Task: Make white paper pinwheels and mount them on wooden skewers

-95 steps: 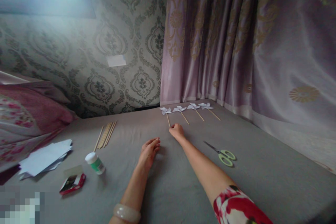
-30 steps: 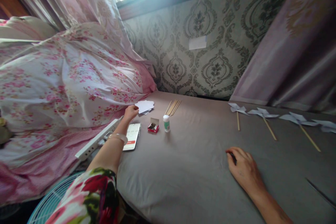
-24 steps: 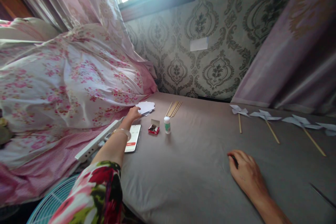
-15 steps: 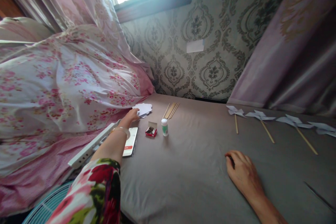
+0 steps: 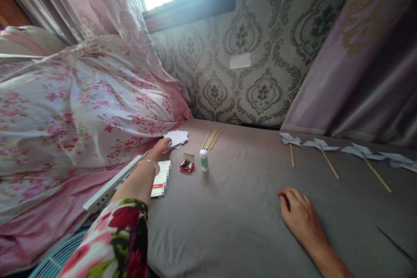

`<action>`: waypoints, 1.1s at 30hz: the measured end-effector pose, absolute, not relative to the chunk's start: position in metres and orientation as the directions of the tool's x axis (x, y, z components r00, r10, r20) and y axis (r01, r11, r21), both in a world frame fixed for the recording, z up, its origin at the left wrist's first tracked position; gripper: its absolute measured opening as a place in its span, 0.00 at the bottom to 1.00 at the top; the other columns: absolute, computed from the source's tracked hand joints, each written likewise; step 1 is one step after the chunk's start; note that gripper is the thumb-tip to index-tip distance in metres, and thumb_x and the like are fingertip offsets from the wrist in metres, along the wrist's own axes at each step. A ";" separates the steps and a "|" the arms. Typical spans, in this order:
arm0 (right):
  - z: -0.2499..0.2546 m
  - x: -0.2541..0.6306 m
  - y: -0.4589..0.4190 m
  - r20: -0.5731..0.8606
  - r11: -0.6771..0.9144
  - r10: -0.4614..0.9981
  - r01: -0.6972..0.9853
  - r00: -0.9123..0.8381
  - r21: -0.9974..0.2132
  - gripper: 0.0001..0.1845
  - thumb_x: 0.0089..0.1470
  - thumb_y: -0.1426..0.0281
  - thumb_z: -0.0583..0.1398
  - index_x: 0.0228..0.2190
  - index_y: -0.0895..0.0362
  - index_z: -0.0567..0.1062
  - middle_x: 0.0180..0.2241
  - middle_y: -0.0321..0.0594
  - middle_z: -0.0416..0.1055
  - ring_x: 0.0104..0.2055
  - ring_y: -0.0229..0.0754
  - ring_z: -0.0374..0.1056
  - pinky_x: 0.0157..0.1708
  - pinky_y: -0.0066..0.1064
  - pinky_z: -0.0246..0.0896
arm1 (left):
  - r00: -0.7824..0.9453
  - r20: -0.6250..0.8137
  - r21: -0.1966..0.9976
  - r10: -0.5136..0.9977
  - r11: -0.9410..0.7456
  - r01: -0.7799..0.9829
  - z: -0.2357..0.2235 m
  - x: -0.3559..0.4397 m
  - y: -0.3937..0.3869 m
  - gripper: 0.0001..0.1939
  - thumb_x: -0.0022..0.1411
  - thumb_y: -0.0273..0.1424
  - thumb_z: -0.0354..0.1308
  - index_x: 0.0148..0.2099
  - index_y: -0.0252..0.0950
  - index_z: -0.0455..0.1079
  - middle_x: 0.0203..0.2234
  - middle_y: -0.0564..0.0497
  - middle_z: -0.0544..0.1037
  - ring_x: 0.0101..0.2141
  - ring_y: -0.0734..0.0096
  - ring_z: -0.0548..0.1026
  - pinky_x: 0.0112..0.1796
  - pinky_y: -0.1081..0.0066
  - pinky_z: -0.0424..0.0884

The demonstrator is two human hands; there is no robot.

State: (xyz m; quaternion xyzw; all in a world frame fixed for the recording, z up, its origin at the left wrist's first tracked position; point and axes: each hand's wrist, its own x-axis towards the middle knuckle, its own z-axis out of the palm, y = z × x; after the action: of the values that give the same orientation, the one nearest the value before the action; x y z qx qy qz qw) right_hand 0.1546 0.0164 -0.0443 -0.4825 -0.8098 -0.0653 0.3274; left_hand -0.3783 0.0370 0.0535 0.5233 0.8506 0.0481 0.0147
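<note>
At the far left of the grey-covered surface, my left hand (image 5: pixel 163 143) has its fingers closed on the near left edge of a stack of white paper pieces (image 5: pixel 179 138). Its fingertips are partly hidden. My right hand (image 5: pixel 300 217) rests on the cloth at the right, fingers curled and thumb close to the index finger; I see nothing in it. Right of the paper lie several thin wooden sticks (image 5: pixel 213 139). Nearer to me stand a white-and-green glue bottle (image 5: pixel 204 161) and an open small red box (image 5: pixel 186 165) with dark small pieces inside.
Several white paper pinwheels (image 5: pixel 321 144) on sticks lie along the right back. A phone (image 5: pixel 160 180) lies beside my left forearm, near a white power strip (image 5: pixel 107 189). A thin dark pointed tool (image 5: pixel 395 243) is at the right edge. Floral bedding (image 5: pixel 81 95) borders the left.
The view has shifted slightly. My left hand stays at the edge of the paper stack, and my right hand stays resting on the cloth.
</note>
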 end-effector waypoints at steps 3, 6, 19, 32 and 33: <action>-0.044 0.155 0.017 0.585 0.522 0.745 0.827 -0.321 -0.210 0.12 0.58 0.71 0.49 0.32 0.57 0.72 0.34 0.47 0.73 0.36 0.49 0.66 0.38 0.40 0.61 | -0.450 0.030 0.110 0.893 0.444 0.889 0.054 -0.380 0.038 0.24 0.50 0.25 0.59 0.52 0.30 0.71 0.49 0.39 0.76 0.48 0.56 0.74 0.48 0.70 0.67; -0.044 0.155 0.017 0.574 0.514 0.753 0.832 -0.322 -0.207 0.12 0.58 0.70 0.49 0.32 0.57 0.72 0.34 0.47 0.73 0.35 0.49 0.66 0.37 0.40 0.61 | -0.447 0.042 0.129 0.893 0.439 0.889 0.055 -0.383 0.039 0.21 0.50 0.28 0.59 0.48 0.32 0.74 0.46 0.42 0.78 0.46 0.58 0.75 0.46 0.71 0.68; -0.043 0.153 0.015 0.543 0.493 0.781 0.838 -0.309 -0.233 0.12 0.58 0.71 0.49 0.31 0.56 0.71 0.35 0.46 0.72 0.37 0.49 0.66 0.38 0.39 0.60 | -0.596 0.300 0.223 0.745 0.553 0.803 0.076 -0.367 0.032 0.17 0.57 0.30 0.52 0.45 0.34 0.77 0.41 0.39 0.78 0.46 0.53 0.73 0.44 0.64 0.69; -0.021 0.146 0.008 0.421 0.395 0.868 0.880 -0.264 -0.264 0.11 0.59 0.75 0.50 0.34 0.57 0.73 0.38 0.44 0.73 0.41 0.46 0.64 0.41 0.34 0.54 | -0.573 0.654 0.431 0.493 0.379 0.819 0.143 -0.306 0.035 0.21 0.63 0.31 0.46 0.55 0.30 0.69 0.45 0.43 0.78 0.47 0.59 0.74 0.51 0.63 0.66; -0.019 0.146 0.007 0.406 0.393 0.875 0.878 -0.265 -0.273 0.11 0.59 0.75 0.50 0.34 0.57 0.73 0.38 0.44 0.73 0.41 0.46 0.64 0.41 0.34 0.53 | -0.546 0.689 0.456 0.477 0.300 0.838 0.146 -0.299 0.035 0.21 0.62 0.33 0.47 0.54 0.32 0.70 0.45 0.43 0.78 0.46 0.60 0.75 0.50 0.64 0.67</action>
State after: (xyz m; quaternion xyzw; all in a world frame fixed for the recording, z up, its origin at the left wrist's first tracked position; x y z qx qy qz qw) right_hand 0.1456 0.0075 -0.0187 -0.5510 -0.7952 -0.0037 0.2528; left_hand -0.2991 0.0349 0.1462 0.4235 0.7761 0.4129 -0.2188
